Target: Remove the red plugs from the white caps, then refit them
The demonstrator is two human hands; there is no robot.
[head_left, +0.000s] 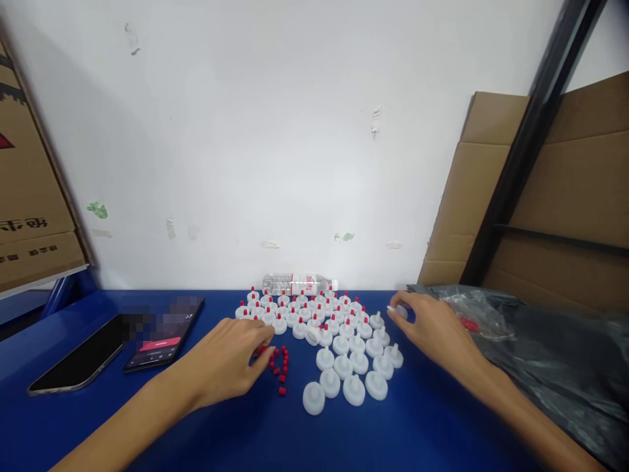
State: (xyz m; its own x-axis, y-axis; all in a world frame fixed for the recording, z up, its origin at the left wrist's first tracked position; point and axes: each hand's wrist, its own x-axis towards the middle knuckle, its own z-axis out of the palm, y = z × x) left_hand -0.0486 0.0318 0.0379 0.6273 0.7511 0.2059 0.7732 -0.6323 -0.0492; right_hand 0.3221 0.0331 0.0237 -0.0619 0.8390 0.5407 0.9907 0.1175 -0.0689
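My left hand is low over the blue table, its fingers curled at the edge of a small group of loose red caps. Red shows between its thumb and forefinger, partly hidden by them. At the right, my right hand pinches a white nozzle lid, tilted so its spout points left. Between the hands stand many round white lids with upright spouts. Those at the back carry red tips; the nearer white lids have bare spouts. One white lid leans on its side among them.
A clear plastic bottle lies against the wall behind the lids. Two phones rest at the left. Dark plastic bagging covers the right side, near cardboard and a black metal post. Another carton stands at left.
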